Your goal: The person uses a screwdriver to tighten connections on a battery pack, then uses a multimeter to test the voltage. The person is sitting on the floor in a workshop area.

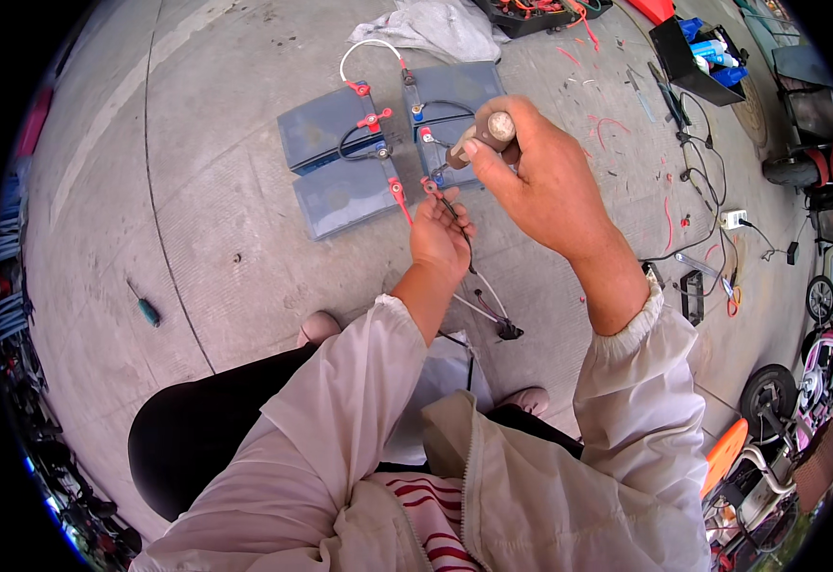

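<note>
Several grey-blue block batteries (345, 200) lie together on the concrete, joined by short black cables (345, 141) and a white one (371, 43) with red terminal covers. My right hand (552, 186) is wrapped around the brown handle of a screwdriver (469, 148). Its shaft points down at a terminal on the near right battery (462, 174), though the tip is hard to make out. Palm up, my left hand (442, 238) pinches a black cable (461, 217) by its red-covered end at that same terminal. Left of those fingers, a red lead (396, 191) leaves another battery.
A green-handled screwdriver (148, 310) lies on the floor at left. White and black wires end in a black plug (509, 330) near my feet. To the right are tangled cords (707, 181), orange-handled scissors (733, 303) and a black box of tubes (698, 62). Wheeled vehicles line the right edge.
</note>
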`<state>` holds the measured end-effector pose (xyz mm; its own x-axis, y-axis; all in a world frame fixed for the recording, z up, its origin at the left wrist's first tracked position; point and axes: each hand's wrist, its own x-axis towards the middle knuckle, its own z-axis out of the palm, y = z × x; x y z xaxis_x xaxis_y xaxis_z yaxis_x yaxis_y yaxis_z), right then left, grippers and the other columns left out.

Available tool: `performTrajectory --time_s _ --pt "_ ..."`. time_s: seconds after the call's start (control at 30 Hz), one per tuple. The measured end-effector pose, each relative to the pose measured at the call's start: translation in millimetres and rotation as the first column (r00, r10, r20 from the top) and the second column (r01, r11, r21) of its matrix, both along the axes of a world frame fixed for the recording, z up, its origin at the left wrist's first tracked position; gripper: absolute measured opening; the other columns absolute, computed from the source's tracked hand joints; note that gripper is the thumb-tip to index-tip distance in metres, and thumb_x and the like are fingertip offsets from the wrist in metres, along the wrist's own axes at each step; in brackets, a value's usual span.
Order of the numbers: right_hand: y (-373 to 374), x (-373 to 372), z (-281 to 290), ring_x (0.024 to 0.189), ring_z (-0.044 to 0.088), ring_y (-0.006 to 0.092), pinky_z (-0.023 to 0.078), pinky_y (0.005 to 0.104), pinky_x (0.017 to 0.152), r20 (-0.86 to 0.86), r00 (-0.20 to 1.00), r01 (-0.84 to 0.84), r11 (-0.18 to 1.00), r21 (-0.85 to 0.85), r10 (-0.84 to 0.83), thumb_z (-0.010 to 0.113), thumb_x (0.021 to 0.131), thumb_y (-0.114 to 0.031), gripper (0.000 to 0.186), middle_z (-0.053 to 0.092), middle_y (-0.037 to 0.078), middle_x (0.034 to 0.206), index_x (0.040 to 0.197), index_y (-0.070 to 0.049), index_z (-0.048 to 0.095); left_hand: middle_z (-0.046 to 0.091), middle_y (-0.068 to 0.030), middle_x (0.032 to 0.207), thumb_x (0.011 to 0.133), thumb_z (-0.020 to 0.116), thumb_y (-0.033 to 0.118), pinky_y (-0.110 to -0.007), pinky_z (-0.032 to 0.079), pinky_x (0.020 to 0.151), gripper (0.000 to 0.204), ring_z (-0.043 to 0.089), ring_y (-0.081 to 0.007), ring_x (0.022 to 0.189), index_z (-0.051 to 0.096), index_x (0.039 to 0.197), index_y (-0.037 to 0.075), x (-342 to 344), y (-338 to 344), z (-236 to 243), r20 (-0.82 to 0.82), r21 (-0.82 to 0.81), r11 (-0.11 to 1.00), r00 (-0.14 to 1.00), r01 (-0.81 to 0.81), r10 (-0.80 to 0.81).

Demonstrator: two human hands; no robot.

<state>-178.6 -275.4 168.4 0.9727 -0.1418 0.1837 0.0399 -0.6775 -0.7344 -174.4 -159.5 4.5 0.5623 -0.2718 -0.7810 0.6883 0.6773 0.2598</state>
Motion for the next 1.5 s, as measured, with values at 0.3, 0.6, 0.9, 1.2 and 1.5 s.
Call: performTrajectory --time_s 0.3,0.6,0.9,1.2,1.5 --pt "-0.6 1.1 -3.1 0.078 0.068 0.0351 0.052 0.0442 0.068 0.049 0.998 0.027 0.999 0.045 -0.029 0.071 0.090 -0.022 0.024 0.071 0.013 0.085 0.097 -0.004 0.057 0.056 -0.0037 0.078 0.104 0.049 0.037 -0.034 0.042 0.065 0.033 0.049 -0.0177 0.069 0.064 0.104 0.008 0.6 1.5 -1.5 0.012 0.005 1.000 1.000 0.009 -0.009" --pt "2.5 2.8 0.8 0.079 0.068 0.0347 0.052 0.0435 0.068 0.055 0.998 0.031 0.999 0.015 -0.032 0.071 0.089 -0.023 0.024 0.071 0.012 0.086 0.096 -0.004 0.058 0.056 -0.0032 0.078 0.105 0.047 0.035 -0.034 0.042 0.065 0.033 0.050 -0.0167 0.068 0.065 0.106 0.006 1.6 6.7 -8.0 0.033 0.019 1.000 0.999 -0.011 0.011" --pt "2.1 0.4 4.6 0.076 0.067 0.0330 0.051 0.0415 0.066 0.049 0.998 0.027 0.999 0.046 -0.029 0.071 0.089 -0.021 0.022 0.071 0.011 0.084 0.097 -0.005 0.058 0.058 -0.0036 0.077 0.105 0.048 0.032 -0.033 0.043 0.062 0.032 0.051 -0.0163 0.066 0.065 0.107 0.005 -6.3 -2.2 -8.0 0.023 0.026 1.000 1.000 -0.012 0.011" --pt "0.8 1.5 1.0 0.077 0.067 0.0338 0.052 0.0421 0.067 0.024 1.000 0.004 0.999 0.045 -0.005 0.072 0.088 -0.021 0.024 0.069 0.012 0.086 0.101 -0.005 0.058 0.057 -0.0034 0.077 0.105 0.049 0.032 -0.033 0.043 0.061 0.031 0.051 -0.0159 0.066 0.065 0.106 0.005 -4.0 -0.8 -12.6 0.006 0.015 1.000 1.000 -0.005 0.005" --pt "4.5 -3.4 12.0 0.087 0.069 0.0290 0.055 0.0394 0.075 -0.021 0.994 -0.108 0.981 -0.161 0.106 0.071 0.088 -0.014 0.027 0.069 0.013 0.093 0.109 -0.004 0.058 0.056 -0.0024 0.076 0.105 0.049 0.033 -0.032 0.043 0.062 0.031 0.050 -0.0149 0.066 0.065 0.106 0.006 -2.3 -1.0 -12.7 0.029 0.045 0.999 1.000 -0.013 0.012"
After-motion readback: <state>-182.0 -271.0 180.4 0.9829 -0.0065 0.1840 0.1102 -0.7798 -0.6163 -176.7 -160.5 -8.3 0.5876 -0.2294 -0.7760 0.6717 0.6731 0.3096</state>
